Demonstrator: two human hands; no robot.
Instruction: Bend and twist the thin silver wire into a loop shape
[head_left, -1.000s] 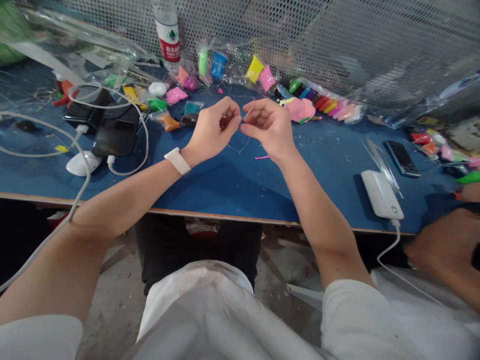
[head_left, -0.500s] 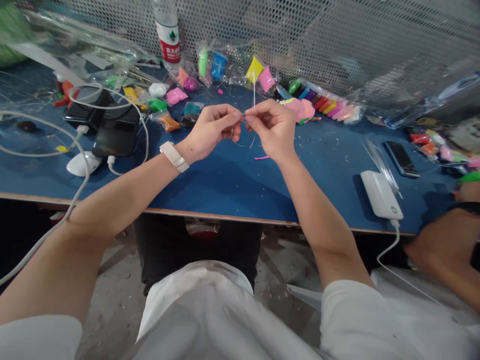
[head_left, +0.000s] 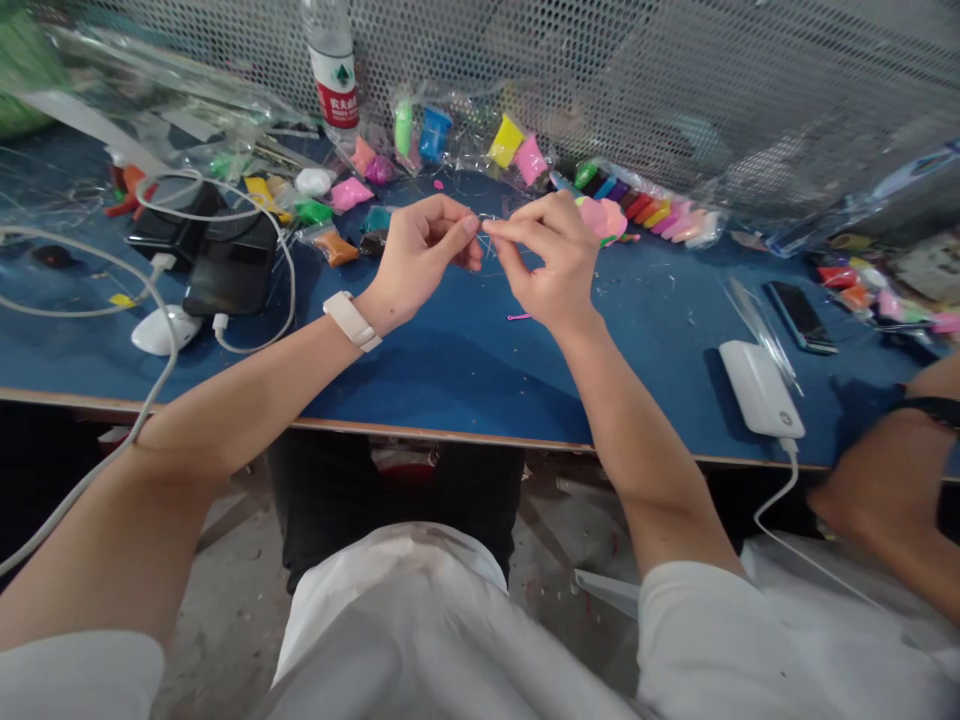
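Above the blue table, my left hand [head_left: 421,252] and my right hand [head_left: 553,258] meet almost fingertip to fingertip. Thumb and forefinger of each are pinched together. Between the tips shows a thin clear strand [head_left: 489,217], too fine to follow along its whole length. My left hand's other fingers curl inward, partly hidden behind the thumb. A small purple-pink strip [head_left: 519,317] lies on the table just below my right hand. Behind that hand is a pink clay-like piece [head_left: 602,220] with some green at its edge, partly covered.
Bagged coloured clay packets [head_left: 507,140] line the mesh panel [head_left: 600,70], near a water bottle [head_left: 334,80]. Left lie black devices [head_left: 232,265], a white mouse [head_left: 166,330] and a looping cable [head_left: 289,270]. Right are a power bank [head_left: 761,388], a phone [head_left: 800,318] and another person's arm [head_left: 892,490].
My right hand has turned slightly, its fingers now straighter and higher. The upright thin white length above it and the loop hanging below no longer show clearly.
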